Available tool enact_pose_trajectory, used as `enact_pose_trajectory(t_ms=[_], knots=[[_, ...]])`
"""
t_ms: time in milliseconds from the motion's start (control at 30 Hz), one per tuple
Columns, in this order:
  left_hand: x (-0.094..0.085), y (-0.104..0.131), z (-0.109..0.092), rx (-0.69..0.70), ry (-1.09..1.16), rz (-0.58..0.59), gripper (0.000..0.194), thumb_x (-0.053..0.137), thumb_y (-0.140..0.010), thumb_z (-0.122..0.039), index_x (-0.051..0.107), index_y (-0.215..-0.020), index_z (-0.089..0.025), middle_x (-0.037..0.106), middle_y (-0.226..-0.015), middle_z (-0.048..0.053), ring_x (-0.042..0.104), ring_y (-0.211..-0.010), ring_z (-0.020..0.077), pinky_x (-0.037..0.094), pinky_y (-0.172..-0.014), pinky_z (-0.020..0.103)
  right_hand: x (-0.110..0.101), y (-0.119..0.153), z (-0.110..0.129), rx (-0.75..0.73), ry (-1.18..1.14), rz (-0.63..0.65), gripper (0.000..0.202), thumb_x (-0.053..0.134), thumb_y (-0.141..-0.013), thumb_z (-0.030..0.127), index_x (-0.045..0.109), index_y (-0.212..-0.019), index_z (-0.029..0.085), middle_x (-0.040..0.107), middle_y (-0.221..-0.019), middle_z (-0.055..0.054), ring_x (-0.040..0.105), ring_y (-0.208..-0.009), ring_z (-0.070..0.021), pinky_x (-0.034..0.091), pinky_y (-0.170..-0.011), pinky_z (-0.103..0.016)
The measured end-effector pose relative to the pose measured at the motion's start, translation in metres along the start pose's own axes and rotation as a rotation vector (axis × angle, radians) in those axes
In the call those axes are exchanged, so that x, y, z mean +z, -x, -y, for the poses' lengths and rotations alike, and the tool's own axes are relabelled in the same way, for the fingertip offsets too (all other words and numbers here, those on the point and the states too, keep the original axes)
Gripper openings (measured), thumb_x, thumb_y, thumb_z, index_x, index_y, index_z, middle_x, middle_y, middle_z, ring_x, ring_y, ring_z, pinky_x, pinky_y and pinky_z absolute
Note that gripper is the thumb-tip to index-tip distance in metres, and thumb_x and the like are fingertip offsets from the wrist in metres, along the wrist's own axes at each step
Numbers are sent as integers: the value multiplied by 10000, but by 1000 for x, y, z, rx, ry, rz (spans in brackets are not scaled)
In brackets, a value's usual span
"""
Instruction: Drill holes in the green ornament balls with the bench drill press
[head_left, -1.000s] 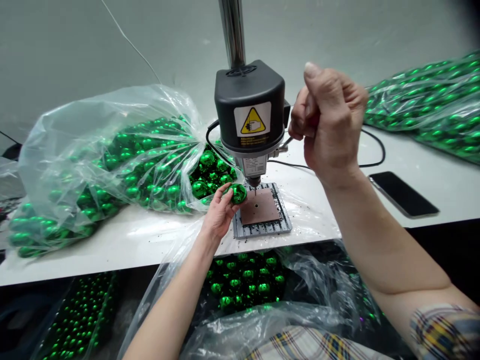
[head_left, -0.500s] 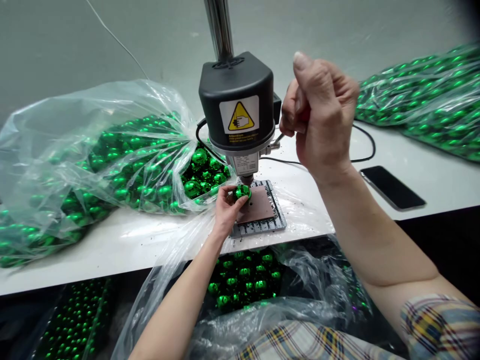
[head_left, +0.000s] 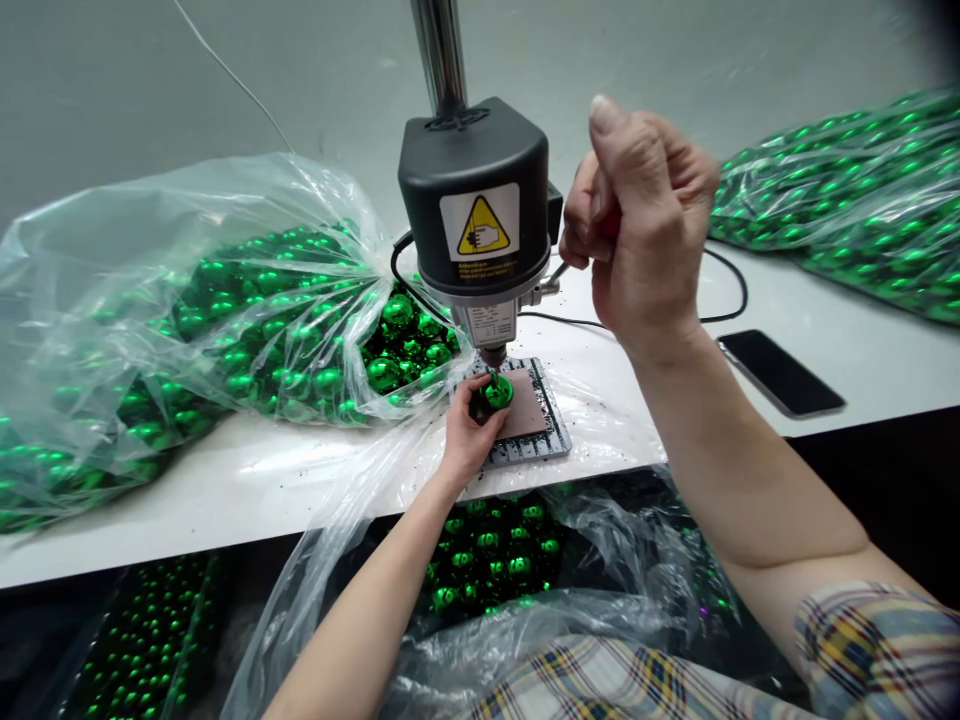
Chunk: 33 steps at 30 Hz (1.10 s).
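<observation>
Between the thumb and fingers of my left hand point(head_left: 472, 432) is a shiny green ball point(head_left: 497, 392). It is held right under the chuck of a black drill press point(head_left: 474, 190), over a pinkish board point(head_left: 527, 405) on a slotted metal base point(head_left: 556, 435) scattered with dark bits. Whether the bit touches the ball is hard to make out. My right hand point(head_left: 645, 220), raised beside the machine, is closed around the lever handle point(head_left: 609, 225), with a little red showing between the fingers and a metal rod point(head_left: 556, 275) leading to the drill head.
A clear plastic bag point(head_left: 247, 300) of green balls lies open at the left; another bag point(head_left: 855, 200) is at the right. A black phone point(head_left: 784, 372) lies near the front edge. Below the white table point(head_left: 247, 480), more green balls point(head_left: 487, 560) sit in plastic.
My left hand has moved the green ball slightly right and down, from beside the chuck to beneath it. The right hand has stayed on the lever almost unmoved.
</observation>
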<state>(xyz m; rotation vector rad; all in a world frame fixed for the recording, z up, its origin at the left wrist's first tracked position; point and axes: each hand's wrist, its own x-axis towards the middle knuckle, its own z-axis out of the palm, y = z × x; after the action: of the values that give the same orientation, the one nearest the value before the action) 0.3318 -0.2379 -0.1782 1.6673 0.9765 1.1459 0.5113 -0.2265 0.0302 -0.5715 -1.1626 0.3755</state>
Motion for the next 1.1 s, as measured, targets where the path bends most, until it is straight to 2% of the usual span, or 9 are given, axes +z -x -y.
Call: enact_pose_trajectory(t_ms=[133,267,533,767,867,967,1100], knots=[[2,2,-3,-46,47,-14,374,749,-849,-359,610,-1170,-226,674,-1186,84,644,-1123,233,490,-1033,424,0,0,0,-5,-18,7,574,738,-856,560,375,-536,252,364,-415,56,287,-348,-117,238,-344,-316],[5,3,-4,-85,149,-12,488,838,-766,-336,595,-1174,-219,692,-1151,79,666,-1073,223,521,-986,402,2,0,0,0,18,-23,624,716,-823,661,346,-531,251,347,-410,61,276,-344,-108,229,-334,-314],[5,4,-4,-57,125,-28,500,870,-726,-323,625,-1147,-206,699,-1139,81,669,-1092,234,521,-1003,418,3,9,1,-76,-17,-43,609,713,-832,621,383,-505,228,344,-401,61,257,-328,-84,189,-333,-318],[6,5,-2,-65,147,-13,505,868,-734,-345,622,-1155,-212,698,-1147,81,672,-1094,238,519,-1011,422,-3,26,0,-94,5,-86,570,782,-848,461,422,-471,232,349,-398,58,268,-327,-98,182,-356,-350],[6,5,-2,-63,155,-7,507,866,-739,-345,619,-1162,-213,695,-1150,80,670,-1096,237,515,-1016,421,-4,38,7,-67,94,-92,585,749,-865,446,399,-446,236,349,-395,43,283,-347,-119,192,-394,-367],[6,5,-3,-63,152,-13,502,867,-737,-341,618,-1154,-213,694,-1151,81,669,-1099,238,518,-1013,421,-6,51,12,-57,119,-66,564,719,-870,355,366,-449,228,331,-395,45,275,-348,-123,182,-418,-367],[6,5,-5,-64,151,-17,501,869,-731,-342,619,-1144,-208,697,-1139,83,671,-1089,241,525,-1004,420,-10,62,6,-129,80,-39,506,636,-886,250,334,-483,208,287,-410,55,243,-352,-100,157,-434,-343]])
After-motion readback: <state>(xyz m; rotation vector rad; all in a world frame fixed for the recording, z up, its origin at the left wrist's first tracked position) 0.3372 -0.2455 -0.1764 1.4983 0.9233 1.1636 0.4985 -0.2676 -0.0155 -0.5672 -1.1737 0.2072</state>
